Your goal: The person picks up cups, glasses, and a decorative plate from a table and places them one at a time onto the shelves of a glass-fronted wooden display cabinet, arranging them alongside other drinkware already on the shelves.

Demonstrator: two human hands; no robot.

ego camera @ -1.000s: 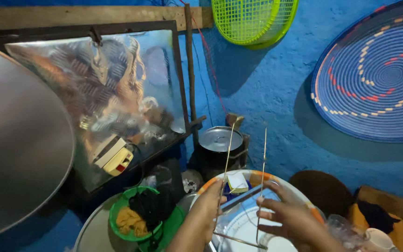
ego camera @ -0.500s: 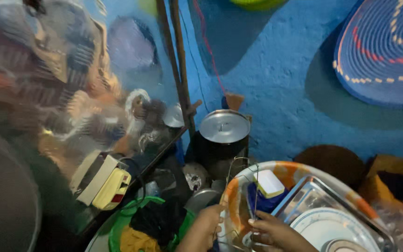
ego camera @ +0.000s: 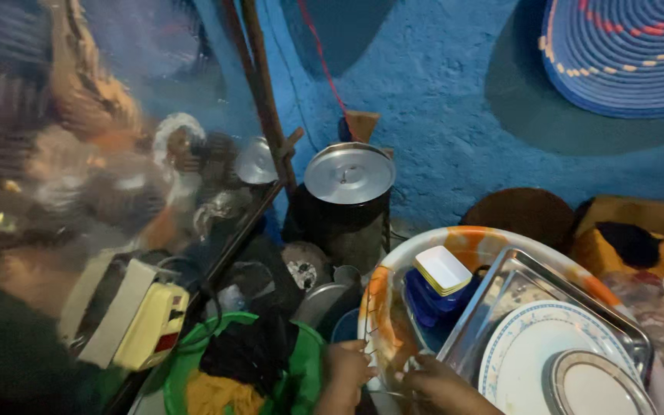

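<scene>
Left hand (ego camera: 345, 371) at bottom centre, fingers curled shut on the rim of the white-and-orange round plastic basin (ego camera: 378, 307), gripping it at the basin's 8 o'clock edge. Right hand (ego camera: 436, 384) just beside, at 3 o'clock of the left hand, fingers bent down inside the basin near the same rim; whether it clamps anything, cannot tell, fingertips partly hidden. Thin wire-like stick runs between the two hands, too faint to tell more.

Basin fills lower right. Inside it: dark blue plastic box (ego camera: 424, 301) with a small white-and-yellow rectangular lid (ego camera: 442, 269) on top, at the basin's 10 o'clock; silver metal rectangular tray (ego camera: 493, 296) leaning at centre; white round plate with blue rim pattern (ego camera: 524, 350) on the tray; smaller grey-rimmed plate (ego camera: 589, 384) overlapping it at 5 o'clock.

At 12 o'clock of the hands, black cylindrical pot with shiny metal lid (ego camera: 349, 173) against the blue wall (ego camera: 439, 100). At 9 o'clock of the left hand, green plastic basket (ego camera: 305, 361) with dark and yellow cloth. Further at 9 o'clock, yellow-and-cream boxy device (ego camera: 147, 323). Blue woven round mat (ego camera: 624, 50) on the wall at 1 o'clock.
</scene>
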